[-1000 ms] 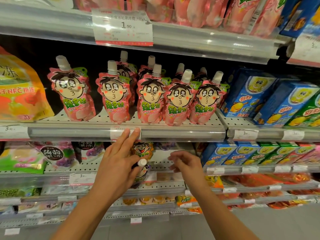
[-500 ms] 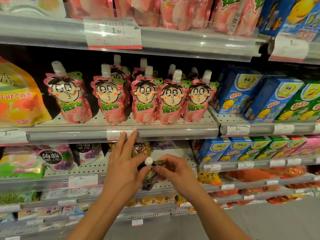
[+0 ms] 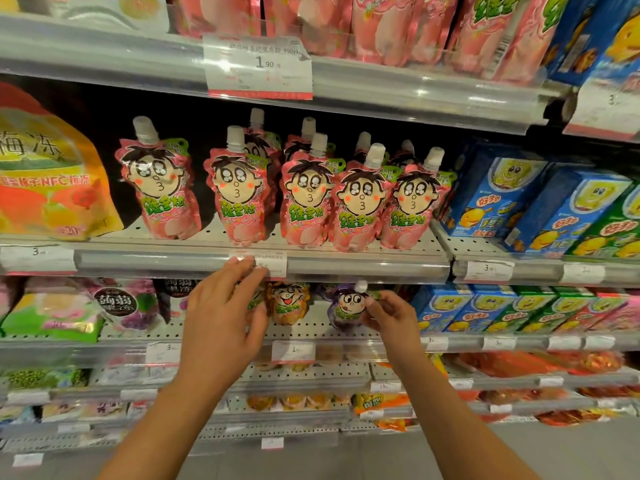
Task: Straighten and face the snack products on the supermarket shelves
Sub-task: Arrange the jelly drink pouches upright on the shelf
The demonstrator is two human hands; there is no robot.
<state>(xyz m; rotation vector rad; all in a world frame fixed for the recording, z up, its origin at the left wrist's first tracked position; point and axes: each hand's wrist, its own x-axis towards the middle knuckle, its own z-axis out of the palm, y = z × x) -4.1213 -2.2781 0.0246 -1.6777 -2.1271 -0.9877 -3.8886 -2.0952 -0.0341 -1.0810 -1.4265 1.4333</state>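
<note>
We are facing a supermarket gondola of snacks in the head view, with grey perforated shelves (image 3: 214, 233) stacked one above another and price tags clipped along their front rails. On the shelf at eye level a row of pink pouches (image 3: 308, 202) stands upright, faces forward, with blue cartons (image 3: 491, 195) to the right and a large orange bag (image 3: 45, 174) to the left. The work is one shelf lower: our right hand (image 3: 391, 315) pinches a purple pouch (image 3: 348, 308) near its top, fingers curled at the pouch's right edge just under the white cap, and the pouch stands near the shelf front with its cartoon face towards us. An orange pouch (image 3: 289, 303) stands just to its left, also facing out. Our left hand (image 3: 221, 317) hovers in front of that shelf with fingers loosely spread and slightly bent, gripping nothing that we can see (its fingertips overlap the price rail above, but we cannot tell whether they touch it). To do this step well, we judge that we should set the purple pouch flat on its base, close beside the orange one, turn the face square to the aisle, and draw it level with the shelf edge before letting go. The free left hand could steady the neighbouring pouches, since such soft pouches are likely to topple when nudged.
</note>
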